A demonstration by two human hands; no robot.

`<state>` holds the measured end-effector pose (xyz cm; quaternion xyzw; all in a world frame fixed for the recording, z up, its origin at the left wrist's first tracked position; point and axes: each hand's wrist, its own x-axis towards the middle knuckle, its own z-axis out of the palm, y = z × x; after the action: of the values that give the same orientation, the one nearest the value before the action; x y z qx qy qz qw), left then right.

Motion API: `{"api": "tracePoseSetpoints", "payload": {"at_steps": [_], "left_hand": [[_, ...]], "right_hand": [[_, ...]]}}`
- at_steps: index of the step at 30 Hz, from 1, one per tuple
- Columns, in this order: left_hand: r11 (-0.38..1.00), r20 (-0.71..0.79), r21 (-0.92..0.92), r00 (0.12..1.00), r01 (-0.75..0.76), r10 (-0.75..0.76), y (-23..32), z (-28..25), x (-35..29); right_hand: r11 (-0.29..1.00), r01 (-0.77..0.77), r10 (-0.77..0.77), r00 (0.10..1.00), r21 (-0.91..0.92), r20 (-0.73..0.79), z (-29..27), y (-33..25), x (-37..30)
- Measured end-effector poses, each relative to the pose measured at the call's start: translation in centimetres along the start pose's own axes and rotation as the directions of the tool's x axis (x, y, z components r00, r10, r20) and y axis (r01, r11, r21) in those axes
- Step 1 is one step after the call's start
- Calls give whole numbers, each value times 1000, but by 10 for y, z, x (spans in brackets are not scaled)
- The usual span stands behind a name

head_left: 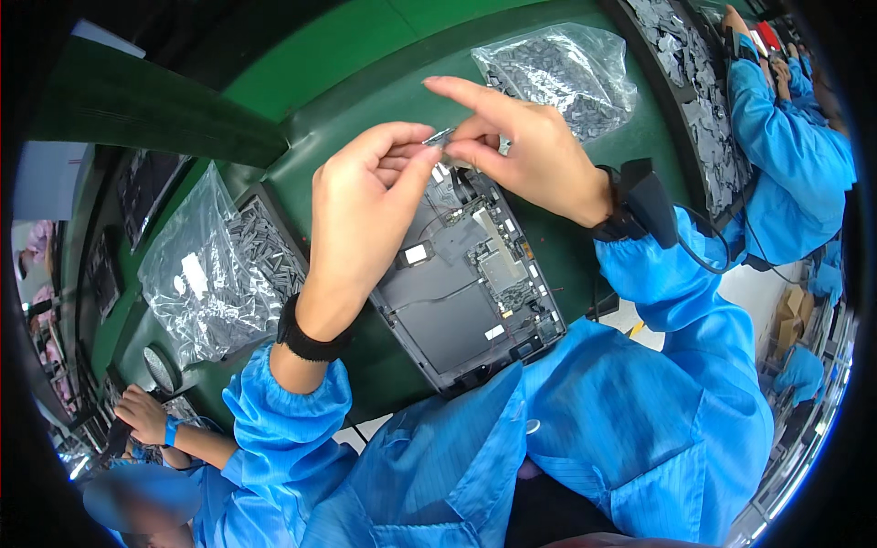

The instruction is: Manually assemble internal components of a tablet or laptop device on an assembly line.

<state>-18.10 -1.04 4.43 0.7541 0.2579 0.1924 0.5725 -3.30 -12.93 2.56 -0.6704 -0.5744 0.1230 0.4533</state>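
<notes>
Both my hands meet above the far end of an opened flat electronic device (438, 329), its circuit board (502, 269) and cables exposed. Between the thumb and fingertips of my left hand (370, 196) is a small dark grey piece (439, 137); its exact kind is too small to tell. My right hand (539, 155) pinches at the same piece with thumb and bent fingers, while its index finger stretches out to the left. A small white-topped part (417, 255) sits at the left edge of the device, which lies on the green mat (365, 110).
A clear bag of small grey pieces (562, 78) lies beyond my right hand. To the left, another plastic bag (206, 274) overlaps a tray of dark strips (265, 242). A long tray of grey pieces (685, 100) stands at right. Co-workers' arms (776, 128) are at both sides.
</notes>
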Motion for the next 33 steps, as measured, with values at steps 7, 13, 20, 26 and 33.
{"api": "tracePoseSetpoints", "payload": {"at_steps": [7,13,20,26,33], "left_hand": [[997,-46,37,997,-64,65,5,1,0],[955,-88,-287,995,-73,49,4,3,0],[963,-50,-270,999,7,-22,1,-4,6],[609,152,718,930,-337,335,-19,-14,18],[623,198,690,924,-368,326,-22,-1,23]], "right_hand": [[990,-39,37,999,135,17,-7,-9,4],[941,-168,188,981,294,-40,-8,-13,6],[927,292,-328,935,-234,-134,-1,9,16],[750,393,-392,912,-532,121,8,32,7],[663,419,-410,896,-620,167,16,29,8]]}}
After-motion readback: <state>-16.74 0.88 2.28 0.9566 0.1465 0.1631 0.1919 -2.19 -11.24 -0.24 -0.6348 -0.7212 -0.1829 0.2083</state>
